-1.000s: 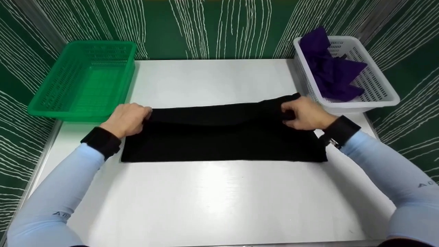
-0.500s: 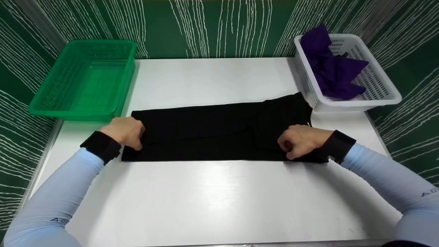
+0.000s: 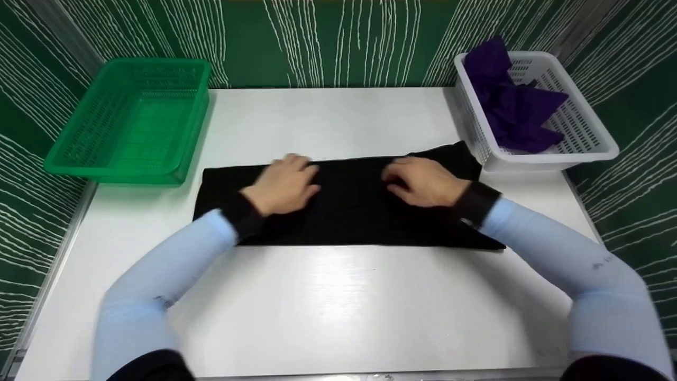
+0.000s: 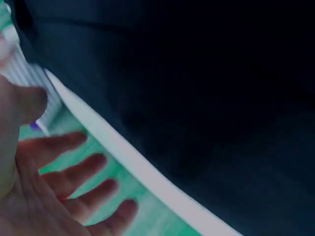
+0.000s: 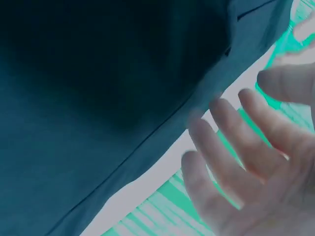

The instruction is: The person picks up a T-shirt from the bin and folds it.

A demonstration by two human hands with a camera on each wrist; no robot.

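Observation:
A black cloth (image 3: 349, 211), folded into a long flat strip, lies across the middle of the white table. Its upper right corner slants up towards the white basket. Over its left half is my left hand (image 3: 284, 184), fingers spread apart and holding nothing. My right hand (image 3: 426, 181) hovers above the right half, its fingers loosely bent and free of the fabric. Both wrist views show the palms and separated fingers, with the dark cloth (image 4: 197, 113) filling much of the left wrist view. A seam line runs along the cloth (image 5: 98, 123) in the right wrist view.
On the far left stands a green basket (image 3: 182, 177) with nothing visible inside. A white basket (image 3: 555, 159) at the far right holds a crumpled purple cloth (image 3: 521, 114). Green walls with white streaks (image 3: 349, 47) border the table (image 3: 338, 301) at the back and sides.
My hands smoothed the cloth's upper layer towards me, then left its ends. The left hand has moved right and away from me; the right hand has moved left and away from me.

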